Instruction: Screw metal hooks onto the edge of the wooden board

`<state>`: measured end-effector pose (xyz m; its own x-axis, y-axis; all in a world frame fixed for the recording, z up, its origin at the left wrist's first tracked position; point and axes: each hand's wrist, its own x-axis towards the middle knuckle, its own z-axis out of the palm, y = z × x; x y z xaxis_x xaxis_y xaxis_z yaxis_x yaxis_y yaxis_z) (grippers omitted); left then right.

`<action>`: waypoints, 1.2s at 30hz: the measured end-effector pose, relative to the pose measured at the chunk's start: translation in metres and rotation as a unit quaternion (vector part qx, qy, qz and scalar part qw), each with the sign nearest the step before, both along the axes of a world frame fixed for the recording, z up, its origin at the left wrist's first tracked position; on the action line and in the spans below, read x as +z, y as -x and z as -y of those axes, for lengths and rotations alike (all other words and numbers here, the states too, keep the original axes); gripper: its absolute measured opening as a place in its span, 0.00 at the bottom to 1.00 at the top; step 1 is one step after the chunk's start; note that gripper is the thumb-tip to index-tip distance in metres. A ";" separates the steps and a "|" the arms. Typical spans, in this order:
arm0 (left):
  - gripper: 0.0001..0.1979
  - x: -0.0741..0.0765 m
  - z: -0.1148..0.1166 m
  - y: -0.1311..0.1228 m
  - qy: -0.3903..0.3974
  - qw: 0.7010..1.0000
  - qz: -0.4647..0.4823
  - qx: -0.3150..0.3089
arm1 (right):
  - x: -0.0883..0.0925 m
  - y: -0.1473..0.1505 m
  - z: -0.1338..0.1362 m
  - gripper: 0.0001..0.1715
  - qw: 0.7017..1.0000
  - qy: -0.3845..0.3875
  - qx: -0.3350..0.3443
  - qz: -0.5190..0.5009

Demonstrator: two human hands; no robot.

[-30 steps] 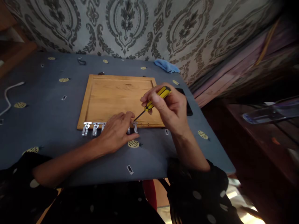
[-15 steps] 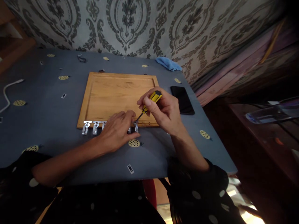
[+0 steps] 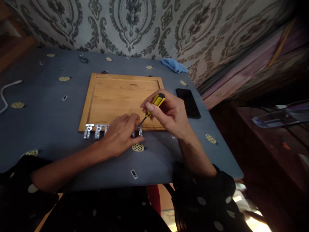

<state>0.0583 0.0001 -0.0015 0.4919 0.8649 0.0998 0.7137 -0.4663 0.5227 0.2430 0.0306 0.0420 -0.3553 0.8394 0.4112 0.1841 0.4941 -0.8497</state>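
A wooden board [image 3: 113, 96] with a raised frame lies flat on the blue-grey table. Several silver metal hooks [image 3: 98, 131] line its near edge. My right hand [image 3: 169, 112] grips a yellow and black screwdriver [image 3: 158, 100], tilted so that its tip meets the rightmost hook [image 3: 140, 130]. My left hand [image 3: 122, 132] rests over the near edge, covering the middle hooks, with thumb and forefinger around the hooks beside the screwdriver tip. Whether those fingers pinch a hook is partly hidden.
A black phone [image 3: 188, 103] lies right of the board. At the back sits a blue cloth [image 3: 174, 65]. A white cable [image 3: 7, 91] is at the far left, and a small dark item [image 3: 83, 60] is near the wall.
The view has shifted very slightly. My right hand and the screwdriver handle have moved a little to the left; my left hand stays in place on the hooks.
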 end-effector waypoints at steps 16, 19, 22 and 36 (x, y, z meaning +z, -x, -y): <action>0.21 0.000 0.000 0.001 -0.012 1.000 -0.005 0.000 | -0.003 -0.011 -0.008 0.17 0.999 -0.010 0.019 0.040; 0.22 0.000 0.000 0.002 -0.013 1.000 -0.008 -0.002 | -0.005 -0.008 -0.008 0.18 0.998 -0.032 0.001 0.049; 0.22 0.001 -0.001 0.001 -0.011 1.000 -0.007 -0.004 | -0.007 -0.005 -0.009 0.18 0.998 -0.046 -0.014 0.047; 0.20 -0.003 -0.001 0.001 -0.023 1.000 0.004 -0.007 | -0.012 0.006 -0.011 0.24 0.996 -0.046 -0.066 0.025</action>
